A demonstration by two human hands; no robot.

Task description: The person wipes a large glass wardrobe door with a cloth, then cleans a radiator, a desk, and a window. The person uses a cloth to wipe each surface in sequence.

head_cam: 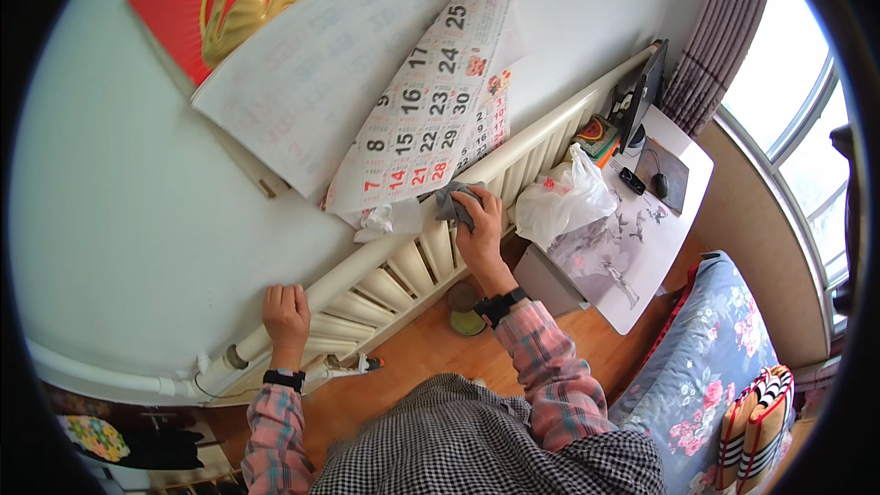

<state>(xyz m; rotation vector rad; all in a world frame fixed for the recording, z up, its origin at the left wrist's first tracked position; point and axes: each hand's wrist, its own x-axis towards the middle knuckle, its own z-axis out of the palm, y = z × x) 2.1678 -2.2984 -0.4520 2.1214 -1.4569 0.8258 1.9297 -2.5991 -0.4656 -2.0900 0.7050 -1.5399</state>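
Note:
A crumpled grey cloth (454, 203) is gripped in my right hand (479, 227) on the top rail of a cream radiator (385, 254). Just above that hand hang the lifted, curled pages of a wall calendar (419, 110). Crumpled white paper or plastic (378, 220) lies on the rail to the left of the cloth, under the lower page edge. Farther left, my left hand (287, 316) rests on the same rail with its fingers bent over the top; the fingertips are hidden.
At right, a white plastic bag (567, 199), a mouse (660, 185) and a monitor (643, 96) stand on a printed-top desk (605, 275). A floral-covered seat or bed (694, 385) is lower right. A round container (467, 322) sits on the wooden floor (412, 350). A white pipe (103, 371) meets the radiator's left end.

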